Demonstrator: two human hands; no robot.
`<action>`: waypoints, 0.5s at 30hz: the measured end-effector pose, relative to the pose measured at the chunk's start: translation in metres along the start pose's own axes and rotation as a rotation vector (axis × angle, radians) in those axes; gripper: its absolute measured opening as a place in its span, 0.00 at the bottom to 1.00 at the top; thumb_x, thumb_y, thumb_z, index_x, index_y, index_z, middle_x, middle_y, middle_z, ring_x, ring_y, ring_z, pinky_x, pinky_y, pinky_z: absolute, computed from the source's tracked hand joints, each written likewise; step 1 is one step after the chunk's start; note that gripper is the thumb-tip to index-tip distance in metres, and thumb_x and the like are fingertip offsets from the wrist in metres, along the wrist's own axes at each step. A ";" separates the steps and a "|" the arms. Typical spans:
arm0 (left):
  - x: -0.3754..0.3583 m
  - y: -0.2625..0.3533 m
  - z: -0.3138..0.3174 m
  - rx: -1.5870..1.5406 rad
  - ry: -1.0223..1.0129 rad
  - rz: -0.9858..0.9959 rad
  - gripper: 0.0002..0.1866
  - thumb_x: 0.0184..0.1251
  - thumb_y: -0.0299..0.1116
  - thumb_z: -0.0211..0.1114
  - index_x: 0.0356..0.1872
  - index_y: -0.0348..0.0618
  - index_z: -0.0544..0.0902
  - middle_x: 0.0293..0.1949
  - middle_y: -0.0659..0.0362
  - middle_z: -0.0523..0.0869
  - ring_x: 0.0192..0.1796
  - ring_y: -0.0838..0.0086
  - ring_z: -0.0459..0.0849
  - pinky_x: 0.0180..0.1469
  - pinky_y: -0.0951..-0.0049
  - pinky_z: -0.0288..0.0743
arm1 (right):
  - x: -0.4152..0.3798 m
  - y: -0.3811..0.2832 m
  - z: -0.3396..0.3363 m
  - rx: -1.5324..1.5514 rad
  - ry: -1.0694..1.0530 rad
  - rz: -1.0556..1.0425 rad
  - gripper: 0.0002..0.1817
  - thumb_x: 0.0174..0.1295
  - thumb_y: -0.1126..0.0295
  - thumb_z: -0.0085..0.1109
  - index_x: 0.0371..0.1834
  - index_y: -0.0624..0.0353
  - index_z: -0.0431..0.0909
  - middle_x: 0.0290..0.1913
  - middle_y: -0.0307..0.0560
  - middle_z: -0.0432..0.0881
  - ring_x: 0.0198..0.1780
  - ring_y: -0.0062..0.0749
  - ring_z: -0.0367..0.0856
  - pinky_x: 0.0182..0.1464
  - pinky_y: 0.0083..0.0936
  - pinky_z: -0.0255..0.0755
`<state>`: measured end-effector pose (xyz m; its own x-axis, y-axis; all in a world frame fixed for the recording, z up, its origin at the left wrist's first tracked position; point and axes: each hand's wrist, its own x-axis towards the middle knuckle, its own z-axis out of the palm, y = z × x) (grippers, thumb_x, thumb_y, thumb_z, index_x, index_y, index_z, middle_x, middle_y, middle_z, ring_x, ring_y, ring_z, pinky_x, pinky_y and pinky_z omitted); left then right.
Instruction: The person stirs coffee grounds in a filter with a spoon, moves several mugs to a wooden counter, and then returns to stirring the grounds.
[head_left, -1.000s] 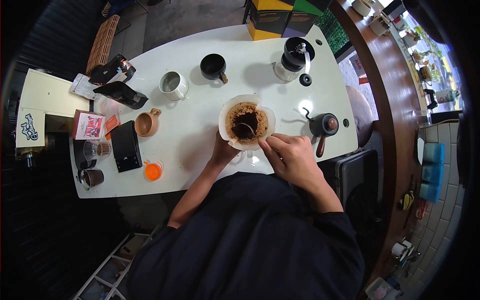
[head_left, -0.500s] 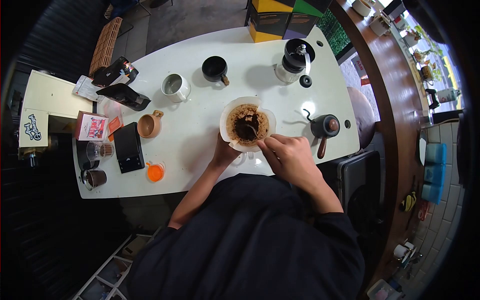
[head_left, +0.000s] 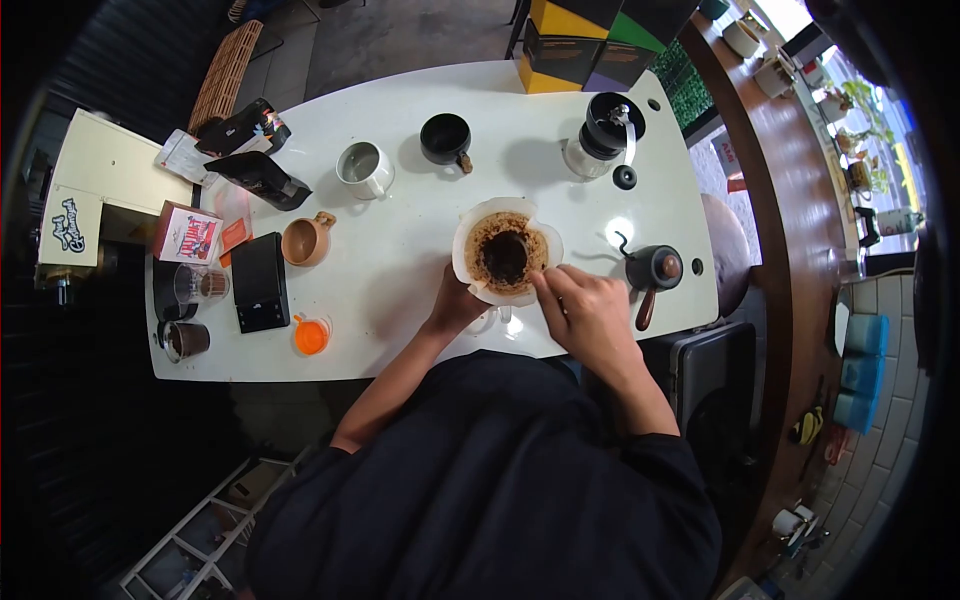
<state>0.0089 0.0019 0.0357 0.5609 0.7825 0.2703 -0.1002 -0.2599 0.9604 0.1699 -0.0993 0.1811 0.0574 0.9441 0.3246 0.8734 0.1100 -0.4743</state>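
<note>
A white paper filter full of wet brown coffee grounds sits in a dripper on the white table. My left hand grips the dripper from the near left, under the filter's rim. My right hand is at the filter's near right rim with its fingers pinched together. The thin spoon that they held in the earlier frames is hardly visible now. Below the dripper, a clear vessel is mostly hidden by my hands.
A black gooseneck kettle stands just right of my right hand. Behind are a hand grinder, a black cup and a white mug. To the left lie a brown cup, a black scale and an orange cup.
The spoon that stood in the grounds has gone out of sight, and my right hand's fingers have drawn in to the filter's rim. My view has shifted a little, and my left hand keeps its hold.
</note>
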 end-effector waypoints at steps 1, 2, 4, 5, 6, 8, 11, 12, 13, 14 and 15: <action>0.000 -0.001 0.000 -0.003 0.000 -0.008 0.28 0.55 0.30 0.83 0.56 0.37 0.83 0.52 0.54 0.90 0.54 0.67 0.90 0.58 0.65 0.83 | -0.002 -0.002 0.001 -0.003 -0.054 0.005 0.15 0.71 0.70 0.62 0.25 0.60 0.77 0.24 0.48 0.79 0.22 0.48 0.80 0.25 0.39 0.70; 0.000 -0.003 -0.001 -0.003 0.006 -0.006 0.28 0.55 0.30 0.83 0.56 0.37 0.83 0.52 0.54 0.90 0.54 0.67 0.90 0.58 0.65 0.83 | -0.003 -0.004 0.000 -0.004 -0.055 -0.001 0.15 0.71 0.70 0.62 0.25 0.60 0.77 0.24 0.48 0.79 0.22 0.48 0.80 0.25 0.39 0.70; -0.003 -0.008 -0.003 0.024 -0.024 0.025 0.27 0.54 0.31 0.83 0.55 0.38 0.83 0.50 0.55 0.91 0.52 0.67 0.90 0.57 0.65 0.83 | -0.005 -0.010 -0.006 0.083 -0.104 -0.023 0.14 0.71 0.70 0.62 0.25 0.60 0.77 0.24 0.49 0.78 0.23 0.48 0.80 0.25 0.39 0.70; -0.004 -0.011 -0.003 0.023 -0.018 0.024 0.27 0.54 0.31 0.83 0.55 0.38 0.83 0.50 0.55 0.91 0.52 0.67 0.90 0.57 0.65 0.83 | -0.005 -0.010 -0.009 0.076 -0.076 -0.037 0.14 0.72 0.67 0.62 0.26 0.58 0.78 0.22 0.46 0.78 0.21 0.45 0.80 0.24 0.38 0.70; -0.004 -0.012 -0.003 0.038 -0.020 0.020 0.27 0.53 0.32 0.84 0.55 0.38 0.83 0.50 0.55 0.91 0.52 0.67 0.90 0.57 0.65 0.83 | -0.004 -0.010 -0.012 0.075 -0.080 -0.042 0.14 0.72 0.67 0.62 0.26 0.58 0.78 0.22 0.46 0.78 0.21 0.45 0.80 0.24 0.38 0.70; -0.005 -0.013 -0.003 0.052 -0.016 0.015 0.27 0.53 0.32 0.84 0.55 0.39 0.83 0.49 0.55 0.91 0.51 0.66 0.90 0.57 0.65 0.83 | -0.003 -0.010 -0.016 0.133 -0.100 -0.014 0.14 0.72 0.67 0.62 0.26 0.58 0.79 0.22 0.45 0.78 0.21 0.45 0.80 0.24 0.38 0.70; -0.002 -0.009 -0.003 0.032 -0.012 0.013 0.28 0.53 0.32 0.84 0.55 0.39 0.83 0.49 0.55 0.91 0.51 0.66 0.90 0.57 0.64 0.83 | 0.000 -0.002 -0.006 0.046 -0.079 -0.031 0.14 0.72 0.68 0.61 0.27 0.58 0.79 0.22 0.45 0.79 0.21 0.45 0.80 0.24 0.38 0.69; -0.001 -0.009 -0.001 0.032 0.009 0.037 0.28 0.53 0.33 0.84 0.54 0.38 0.83 0.49 0.55 0.91 0.51 0.65 0.90 0.57 0.64 0.83 | 0.001 -0.003 -0.010 0.048 -0.080 -0.033 0.14 0.72 0.68 0.61 0.27 0.58 0.79 0.22 0.45 0.79 0.21 0.45 0.80 0.24 0.38 0.69; -0.001 -0.009 -0.001 0.031 0.029 0.061 0.28 0.53 0.33 0.84 0.54 0.38 0.83 0.49 0.55 0.91 0.51 0.65 0.90 0.57 0.64 0.83 | 0.003 -0.005 -0.017 0.056 -0.089 -0.002 0.14 0.73 0.67 0.61 0.27 0.59 0.80 0.23 0.46 0.79 0.21 0.45 0.80 0.24 0.38 0.70; -0.002 -0.009 -0.001 0.031 0.030 0.059 0.28 0.53 0.33 0.84 0.54 0.38 0.83 0.49 0.55 0.91 0.51 0.65 0.90 0.57 0.64 0.83 | 0.004 -0.005 -0.021 0.063 -0.099 0.030 0.14 0.73 0.67 0.61 0.27 0.59 0.80 0.23 0.46 0.80 0.21 0.46 0.80 0.25 0.39 0.70; -0.002 -0.006 -0.002 0.021 0.016 0.040 0.27 0.53 0.33 0.84 0.54 0.38 0.83 0.49 0.55 0.91 0.51 0.65 0.90 0.57 0.64 0.83 | 0.004 -0.005 -0.021 0.112 -0.103 0.021 0.14 0.73 0.66 0.61 0.28 0.58 0.81 0.23 0.46 0.80 0.22 0.45 0.81 0.24 0.38 0.70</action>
<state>0.0071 0.0033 0.0291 0.5436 0.7802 0.3095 -0.1045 -0.3030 0.9473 0.1762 -0.1023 0.2021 0.0199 0.9728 0.2310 0.8127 0.1189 -0.5704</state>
